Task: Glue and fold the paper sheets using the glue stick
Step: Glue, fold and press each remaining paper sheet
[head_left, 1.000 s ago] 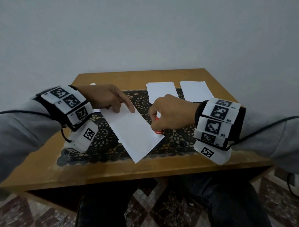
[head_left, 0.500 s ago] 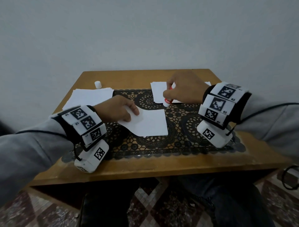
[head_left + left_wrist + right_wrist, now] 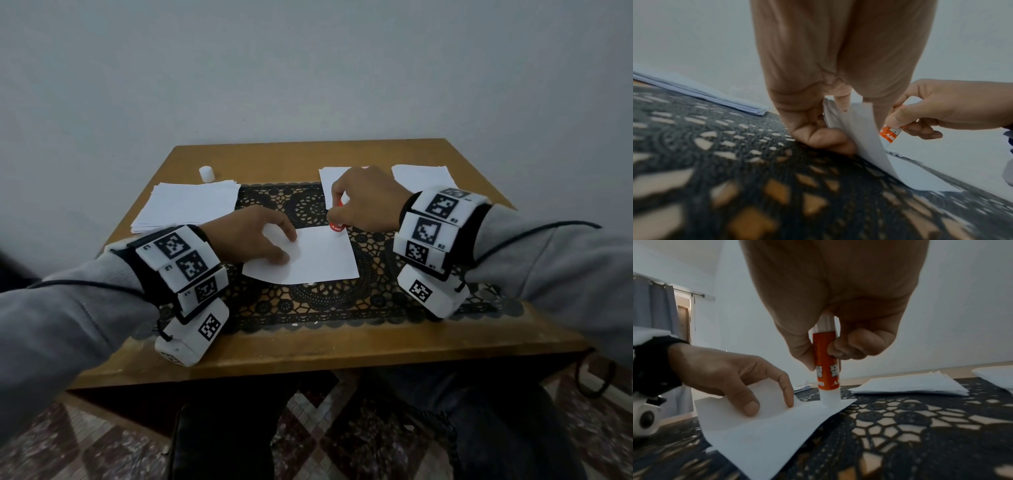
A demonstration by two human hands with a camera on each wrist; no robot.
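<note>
Glue stick (image 3: 827, 368) pinched upright in right hand (image 3: 368, 202), tip on upper right corner of sheet (image 3: 318, 258) at frame centre, left hand (image 3: 255, 240) pinching sheet's raised left edge: best stroked lightly along edge, sheet kept pinned.

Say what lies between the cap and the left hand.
The stack of paper sheets lies between the white cap and the left hand, as the head view shows.
</note>
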